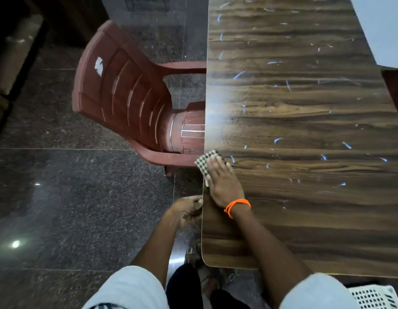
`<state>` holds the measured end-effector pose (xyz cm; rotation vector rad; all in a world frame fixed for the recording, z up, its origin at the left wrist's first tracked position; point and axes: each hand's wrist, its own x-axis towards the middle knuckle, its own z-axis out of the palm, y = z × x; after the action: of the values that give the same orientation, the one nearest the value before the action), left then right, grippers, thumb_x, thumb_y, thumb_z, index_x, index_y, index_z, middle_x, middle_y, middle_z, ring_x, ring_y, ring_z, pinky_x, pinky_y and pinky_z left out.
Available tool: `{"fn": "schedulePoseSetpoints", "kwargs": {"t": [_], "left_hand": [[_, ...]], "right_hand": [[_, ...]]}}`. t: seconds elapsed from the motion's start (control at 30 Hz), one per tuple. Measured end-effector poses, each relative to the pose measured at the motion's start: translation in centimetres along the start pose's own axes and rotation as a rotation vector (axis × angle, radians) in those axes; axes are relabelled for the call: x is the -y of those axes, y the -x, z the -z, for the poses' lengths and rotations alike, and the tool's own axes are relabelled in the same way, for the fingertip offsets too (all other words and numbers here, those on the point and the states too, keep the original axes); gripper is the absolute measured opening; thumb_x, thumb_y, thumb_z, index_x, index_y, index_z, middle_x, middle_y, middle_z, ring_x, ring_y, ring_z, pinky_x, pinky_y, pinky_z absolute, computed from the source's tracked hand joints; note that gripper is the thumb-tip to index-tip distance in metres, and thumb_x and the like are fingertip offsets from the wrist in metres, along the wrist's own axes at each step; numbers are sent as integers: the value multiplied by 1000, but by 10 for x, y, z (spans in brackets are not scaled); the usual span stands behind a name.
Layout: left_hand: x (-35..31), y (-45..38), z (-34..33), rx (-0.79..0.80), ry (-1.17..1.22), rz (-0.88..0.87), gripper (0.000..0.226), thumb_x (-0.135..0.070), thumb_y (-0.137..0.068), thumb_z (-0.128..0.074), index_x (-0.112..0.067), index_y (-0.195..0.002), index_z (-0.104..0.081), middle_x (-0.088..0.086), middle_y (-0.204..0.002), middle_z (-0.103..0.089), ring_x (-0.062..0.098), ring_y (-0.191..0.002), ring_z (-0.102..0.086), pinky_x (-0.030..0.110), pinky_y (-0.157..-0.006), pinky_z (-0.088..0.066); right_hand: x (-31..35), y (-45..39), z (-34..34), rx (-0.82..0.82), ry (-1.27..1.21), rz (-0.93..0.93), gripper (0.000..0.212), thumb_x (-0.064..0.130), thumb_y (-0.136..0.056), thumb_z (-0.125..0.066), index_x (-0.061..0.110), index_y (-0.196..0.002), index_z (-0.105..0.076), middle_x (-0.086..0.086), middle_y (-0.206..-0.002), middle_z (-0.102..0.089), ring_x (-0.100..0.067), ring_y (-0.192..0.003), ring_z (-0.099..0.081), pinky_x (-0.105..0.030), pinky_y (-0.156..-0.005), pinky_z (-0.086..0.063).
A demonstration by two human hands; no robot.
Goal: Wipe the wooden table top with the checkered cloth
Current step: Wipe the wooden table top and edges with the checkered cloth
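The wooden table top (305,130) fills the right half of the view, with small dark specks near its left edge. A folded black-and-white checkered cloth (205,161) lies at that left edge, partly hanging over it. My right hand (222,181), with an orange thread at the wrist, presses flat on the cloth and covers its near part. My left hand (189,208) sits cupped just below and beside the table's left edge, fingers curled; what lies in it is hidden.
A red-brown plastic chair (126,97) is pushed against the table's left side, its seat partly under the top. Dark polished stone floor (71,208) lies to the left. A white perforated basket (371,296) stands at the bottom right. My sandalled feet show under the table corner.
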<state>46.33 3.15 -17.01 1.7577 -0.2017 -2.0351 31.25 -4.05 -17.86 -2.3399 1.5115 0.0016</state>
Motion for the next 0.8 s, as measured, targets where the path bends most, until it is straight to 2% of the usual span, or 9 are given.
{"fn": "schedulePoseSetpoints", "kwargs": {"t": [0.1, 0.17, 0.23, 0.3, 0.37, 0.47, 0.57, 0.7, 0.8], "left_hand": [[-4, -9, 5, 4, 100, -38, 29, -11, -105, -43, -9, -121, -68, 0, -84, -72, 7, -68, -66, 23, -57, -55], [-19, -18, 5, -26, 112, -74, 32, -14, -106, -41, -9, -126, -65, -5, -77, -70, 2, -58, -62, 23, -65, -56], [-39, -22, -3, -20, 110, -93, 32, -15, -105, -42, -12, -128, -65, -2, -90, -73, 5, -73, -66, 27, -81, -56], [-63, -24, -6, -14, 74, -94, 31, -14, -104, -43, -15, -121, -69, 3, -111, -73, 13, -96, -66, 29, -87, -54], [-84, -27, -8, -13, 59, -90, 30, -11, -103, -44, -17, -112, -72, 3, -111, -73, 15, -97, -65, 25, -79, -55], [-98, -38, -6, -23, 78, -50, 24, -14, -103, -47, -17, -106, -71, 0, -97, -71, 10, -78, -65, 23, -64, -56], [-109, -52, -3, -41, 144, -25, 21, -22, -102, -49, -16, -93, -68, 0, -88, -68, 10, -68, -63, 27, -63, -57], [-125, -71, -6, -8, 57, -2, 26, -29, -105, -44, -19, -92, -64, -6, -71, -62, 6, -55, -59, 22, -54, -56], [-138, -76, -6, -13, 12, -28, 20, -28, -104, -47, -20, -103, -65, -4, -85, -65, 9, -68, -62, 24, -57, -56]], "right_hand": [[-32, -28, 9, -70, -26, -150, 59, 33, -101, -27, 16, -157, -26, -5, -165, -24, -22, -153, -16, -43, -123, -13], [-53, -26, 10, -135, -59, -281, 59, 34, -100, -25, 15, -156, -27, -6, -165, -24, -23, -153, -17, -45, -123, -15], [-62, -6, 9, -197, -78, -382, 60, 34, -100, -25, 13, -156, -27, -8, -164, -25, -23, -153, -19, -46, -123, -17], [-46, 19, 1, -220, -76, -415, 59, 33, -100, -27, 11, -155, -31, -10, -163, -27, -25, -152, -20, -47, -123, -19], [-18, 30, -6, -191, -81, -322, 57, 32, -101, -31, 11, -154, -32, -8, -164, -26, -24, -153, -20, -47, -123, -20], [9, 4, -6, -121, -67, -144, 57, 33, -102, -30, 15, -156, -30, -2, -165, -22, -19, -154, -13, -44, -124, -18], [12, -56, 3, -83, -1, -32, 56, 35, -104, -28, 19, -157, -28, 0, -165, -22, -16, -154, -13, -40, -123, -17], [-21, -99, 18, -102, -47, -204, 57, 35, -102, -28, 17, -157, -27, -1, -164, -26, -17, -153, -19, -43, -123, -20], [-50, -87, 25, -194, -82, -465, 57, 32, -103, -30, 16, -157, -25, -4, -165, -24, -20, -153, -19, -46, -123, -20]]}}
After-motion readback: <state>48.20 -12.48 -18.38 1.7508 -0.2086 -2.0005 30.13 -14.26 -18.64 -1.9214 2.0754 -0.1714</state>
